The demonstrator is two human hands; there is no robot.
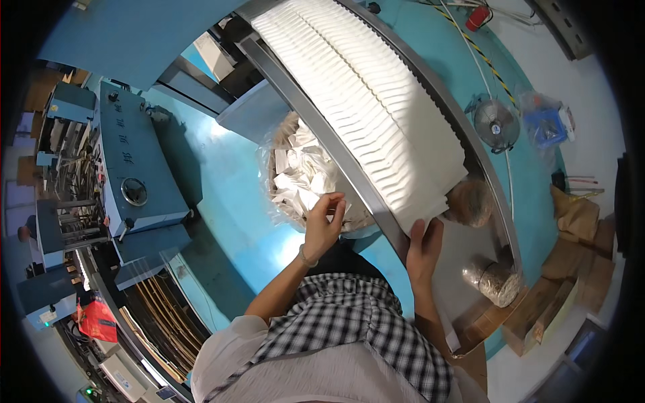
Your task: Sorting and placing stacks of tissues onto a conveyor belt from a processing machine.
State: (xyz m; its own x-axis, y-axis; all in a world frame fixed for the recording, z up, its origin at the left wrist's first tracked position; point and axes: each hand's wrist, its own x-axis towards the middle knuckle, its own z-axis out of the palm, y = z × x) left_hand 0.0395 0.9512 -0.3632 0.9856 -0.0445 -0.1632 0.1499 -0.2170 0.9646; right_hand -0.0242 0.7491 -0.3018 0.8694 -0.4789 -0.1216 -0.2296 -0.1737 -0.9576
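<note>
A long row of white folded paper sheets (376,121), overlapping like shingles, lies on a metal-railed conveyor (356,176) that runs from the top toward my right side. My right hand (423,252) is at the near end of this row, its thumb and fingers slightly apart and its fingertips against the lowest sheets. To the left, my left hand (325,225) hovers over a plastic-lined bin (274,176) heaped with crumpled white paper (302,171). Its fingers are curled in toward the thumb, and whatever sits between them is too small to make out.
Two plastic-wrapped rolls (470,203) (494,281) sit on the conveyor's near end. Blue machinery (138,154) stands at left. Beyond the conveyor are a floor fan (496,124), a blue crate (545,127) and cardboard boxes (554,295).
</note>
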